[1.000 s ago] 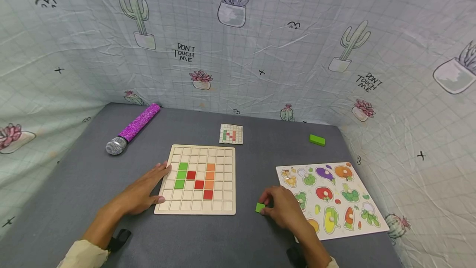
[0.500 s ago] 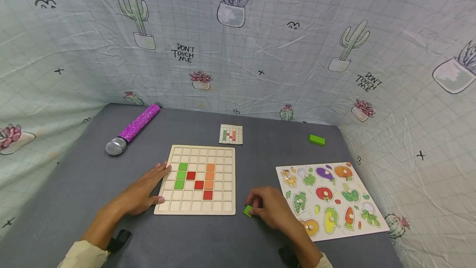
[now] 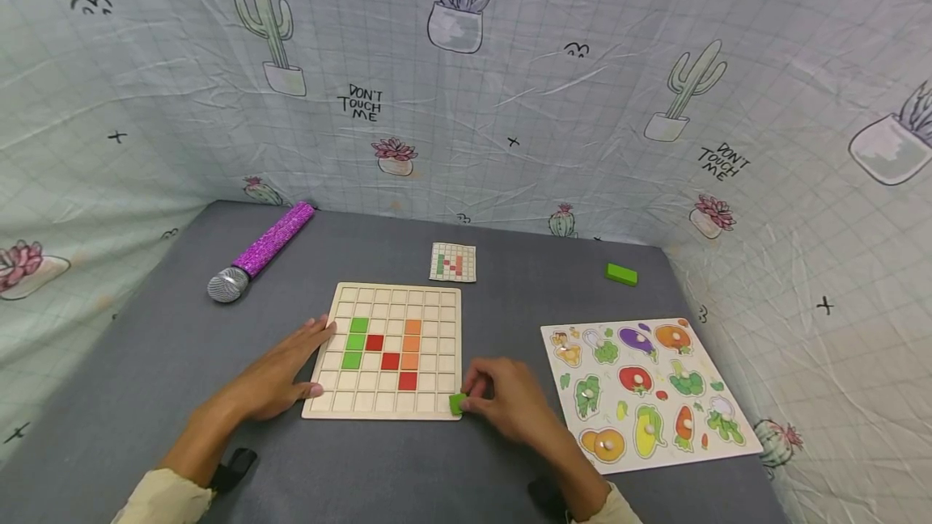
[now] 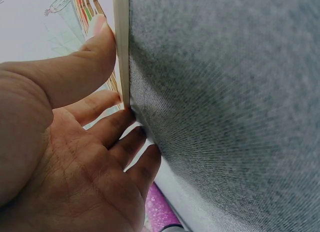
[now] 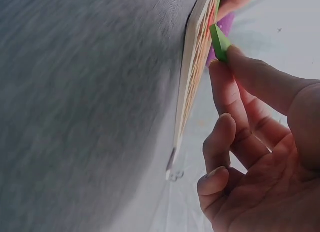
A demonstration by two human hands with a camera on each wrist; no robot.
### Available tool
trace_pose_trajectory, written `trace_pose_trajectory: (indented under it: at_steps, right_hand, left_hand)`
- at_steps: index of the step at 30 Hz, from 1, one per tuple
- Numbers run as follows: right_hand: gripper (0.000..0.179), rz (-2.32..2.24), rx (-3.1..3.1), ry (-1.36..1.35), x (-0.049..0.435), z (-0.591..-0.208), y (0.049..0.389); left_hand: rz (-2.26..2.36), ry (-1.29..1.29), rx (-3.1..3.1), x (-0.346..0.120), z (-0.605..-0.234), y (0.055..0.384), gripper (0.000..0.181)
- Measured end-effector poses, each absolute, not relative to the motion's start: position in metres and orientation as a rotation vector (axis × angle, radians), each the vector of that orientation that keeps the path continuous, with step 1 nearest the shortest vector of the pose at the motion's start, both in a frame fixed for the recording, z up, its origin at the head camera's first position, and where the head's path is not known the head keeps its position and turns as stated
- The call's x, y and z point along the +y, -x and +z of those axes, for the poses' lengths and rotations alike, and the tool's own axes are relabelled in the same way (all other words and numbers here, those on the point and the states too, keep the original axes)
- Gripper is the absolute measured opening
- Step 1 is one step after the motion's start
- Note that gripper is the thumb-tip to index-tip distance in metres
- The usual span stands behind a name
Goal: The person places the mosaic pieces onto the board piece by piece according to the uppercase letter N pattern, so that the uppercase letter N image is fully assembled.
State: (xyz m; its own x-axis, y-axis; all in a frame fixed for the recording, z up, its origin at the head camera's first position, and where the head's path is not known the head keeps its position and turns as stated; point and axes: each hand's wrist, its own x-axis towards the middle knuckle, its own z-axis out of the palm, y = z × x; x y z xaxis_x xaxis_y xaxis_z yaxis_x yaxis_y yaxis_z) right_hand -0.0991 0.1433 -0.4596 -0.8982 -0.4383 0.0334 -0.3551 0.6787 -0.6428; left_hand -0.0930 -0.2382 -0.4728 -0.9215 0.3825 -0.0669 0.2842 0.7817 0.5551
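Note:
A wooden grid board (image 3: 342,404) lies on the grey table, with green tiles (image 3: 355,342), red tiles (image 3: 389,361) and orange tiles (image 3: 411,344) set in some squares. My left hand (image 3: 280,374) rests along its left edge, fingers extended; in the left wrist view the thumb (image 4: 97,47) lies at the board's rim. Between thumb and fingertips, my right hand (image 3: 510,403) pinches a green tile (image 3: 456,403), which overlaps the board's lower right corner in the head view. The right wrist view shows this tile tilted, its other fingers loosely curled.
Behind the board lies a small pattern card (image 3: 453,263). A vegetable peg puzzle (image 3: 626,465) lies to the right, with a green block (image 3: 621,274) beyond it. A glittery purple microphone (image 3: 265,249) lies at the back left. A printed cloth (image 3: 466,103) hangs behind the table.
My right hand has moved left with the green tile, from beside the puzzle to the board's lower right corner. My left hand has stayed at the board's left edge.

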Motion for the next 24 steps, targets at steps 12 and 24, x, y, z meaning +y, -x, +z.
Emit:
trace_pose_trajectory:
  at_steps: [12,24]
  right_hand:
    - [0.022,-1.113,2.710,0.705,0.111,-0.455,0.103]
    - [0.021,-1.137,2.699,0.762,0.082,-0.454,0.108]
  left_hand:
    - [0.835,-0.523,2.794,-0.238,-0.472,0.092,0.087]
    - [0.840,-0.528,2.796,-0.238,-0.472,0.092,0.088]
